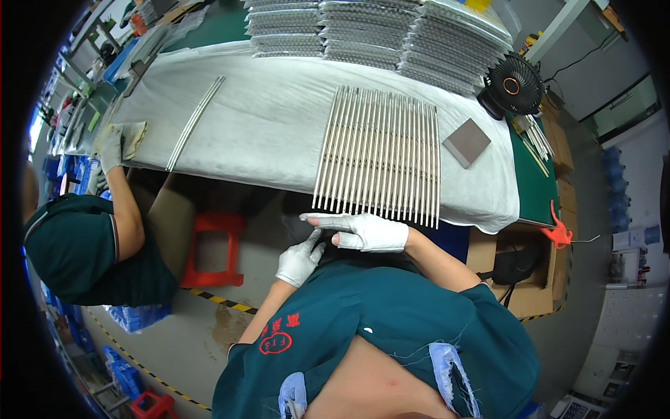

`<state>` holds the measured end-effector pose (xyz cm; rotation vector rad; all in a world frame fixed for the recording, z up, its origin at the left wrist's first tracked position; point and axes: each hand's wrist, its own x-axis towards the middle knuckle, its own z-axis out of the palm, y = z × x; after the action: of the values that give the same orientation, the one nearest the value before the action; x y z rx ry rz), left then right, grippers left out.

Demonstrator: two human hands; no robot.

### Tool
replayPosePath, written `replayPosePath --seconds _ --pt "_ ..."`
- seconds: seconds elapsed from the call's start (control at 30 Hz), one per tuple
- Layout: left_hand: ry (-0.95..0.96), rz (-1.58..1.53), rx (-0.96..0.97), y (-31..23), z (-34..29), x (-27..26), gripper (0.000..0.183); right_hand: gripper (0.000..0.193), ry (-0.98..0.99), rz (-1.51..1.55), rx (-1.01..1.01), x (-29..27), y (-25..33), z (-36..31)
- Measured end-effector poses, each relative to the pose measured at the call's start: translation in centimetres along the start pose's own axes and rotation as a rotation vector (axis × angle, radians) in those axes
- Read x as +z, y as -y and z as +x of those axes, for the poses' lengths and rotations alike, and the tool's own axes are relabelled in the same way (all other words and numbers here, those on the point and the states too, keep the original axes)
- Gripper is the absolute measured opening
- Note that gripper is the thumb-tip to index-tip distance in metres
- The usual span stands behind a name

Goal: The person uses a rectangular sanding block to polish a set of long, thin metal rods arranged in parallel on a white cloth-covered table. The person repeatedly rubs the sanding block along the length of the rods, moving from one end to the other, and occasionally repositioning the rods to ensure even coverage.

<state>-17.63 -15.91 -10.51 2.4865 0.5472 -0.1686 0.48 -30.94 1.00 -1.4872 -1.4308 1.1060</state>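
Both my hands wear white gloves and meet just below the table's near edge. My right hand lies flat with its fingers stretched to the left and holds nothing. My left hand reaches up from below, its fingertips pinching the glove at my right hand's fingers. Just beyond them a row of several long thin metal rods lies side by side on the white cloth covering the table.
A grey square block lies right of the rods, with a black fan behind it. Stacked trays of rods fill the back. A few rods lie left. A co-worker's gloved hand rests there. A red stool stands underneath.
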Motion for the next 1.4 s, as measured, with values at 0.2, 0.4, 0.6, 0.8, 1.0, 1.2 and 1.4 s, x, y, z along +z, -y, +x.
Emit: replayPosePath --seconds 0.2,0.4,0.6,0.8,1.0,1.2,1.4 --pt "0.025 0.016 0.017 -0.5 1.5 1.1 0.046 0.063 -0.015 0.068 0.046 0.0 0.2 0.2" --pt "0.060 0.054 0.186 -0.7 3.4 1.6 0.043 0.057 0.061 0.080 0.129 -0.2 -0.4 -3.8" --pt "0.020 0.067 0.369 -1.9 4.8 1.1 0.035 0.056 0.000 0.093 0.195 -0.9 -0.8 -8.8" --pt "0.120 0.084 0.181 -1.7 5.0 0.4 0.041 0.062 -0.037 -0.038 0.122 -2.2 -0.6 -9.2" --pt "0.267 0.212 0.073 0.0 4.4 -2.2 0.040 0.060 0.016 0.052 0.137 -2.6 -1.1 -8.8" --pt "0.422 -0.068 0.250 0.1 3.7 -2.4 0.037 0.060 0.041 0.083 0.155 -1.9 -1.4 -7.8" --pt "0.408 -0.210 0.313 0.9 5.2 1.7 0.042 0.062 -0.007 0.150 0.166 -1.7 -1.6 -7.4"
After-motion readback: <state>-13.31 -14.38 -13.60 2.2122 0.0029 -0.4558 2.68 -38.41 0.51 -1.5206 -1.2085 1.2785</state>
